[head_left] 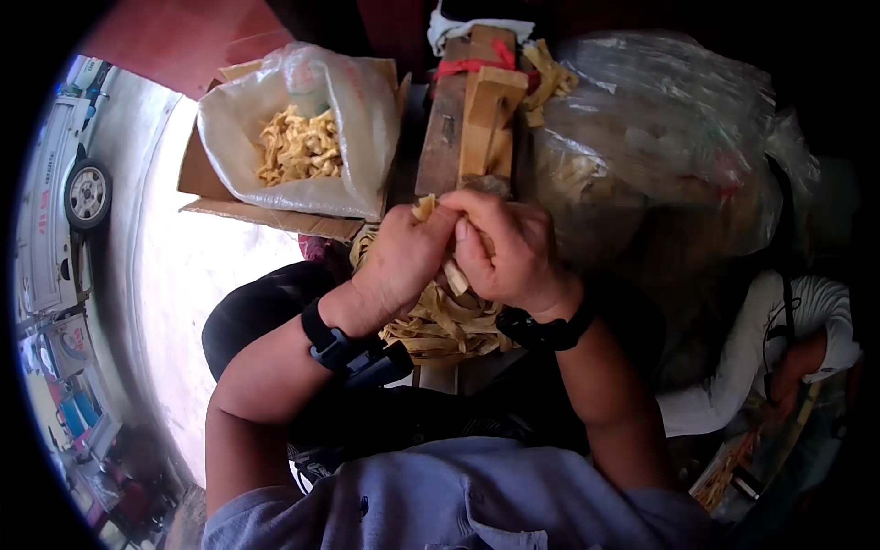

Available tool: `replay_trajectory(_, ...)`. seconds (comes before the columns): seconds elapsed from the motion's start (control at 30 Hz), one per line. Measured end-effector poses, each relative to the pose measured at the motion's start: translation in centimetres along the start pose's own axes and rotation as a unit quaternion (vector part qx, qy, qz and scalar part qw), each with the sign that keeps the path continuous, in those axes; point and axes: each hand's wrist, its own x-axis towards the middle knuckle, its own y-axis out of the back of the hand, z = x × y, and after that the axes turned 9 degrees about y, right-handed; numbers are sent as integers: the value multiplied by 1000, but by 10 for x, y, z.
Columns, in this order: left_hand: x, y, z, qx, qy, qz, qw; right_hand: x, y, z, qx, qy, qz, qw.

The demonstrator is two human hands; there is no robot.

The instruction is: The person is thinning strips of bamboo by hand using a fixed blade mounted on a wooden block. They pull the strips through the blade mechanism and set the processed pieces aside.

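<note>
My left hand (401,261) and my right hand (515,249) meet in front of me, both closed with thumbs close together. Between them is a pale yellow strip (456,279); one end pokes out below my right fingers, and a pale bit shows above my left thumb. Most of the strip is hidden in my fists. Below my hands lies a pile of long, flat yellowish strips (445,328) across my lap. Just beyond my knuckles a wooden block (491,96) sits on a dark wooden board (444,128), with a red band (472,66) around it.
At the left, a cardboard box (289,220) holds a white plastic bag (229,165) with short knotted yellow pieces (301,147). A large clear plastic bag (655,101) lies at the right. Beyond my right arm sits another person in white sleeves (710,403). A vehicle wheel (89,194) shows far left.
</note>
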Motion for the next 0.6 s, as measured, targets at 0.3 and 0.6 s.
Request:
replay_trajectory(0.3, -43, 11, 22, 114, -199, -345, 910, 13, 48, -6, 175, -240, 44, 954)
replay_trajectory(0.6, -28, 21, 16, 474, -600, 118, 634, -16, 16, -28, 706, -490, 41, 510)
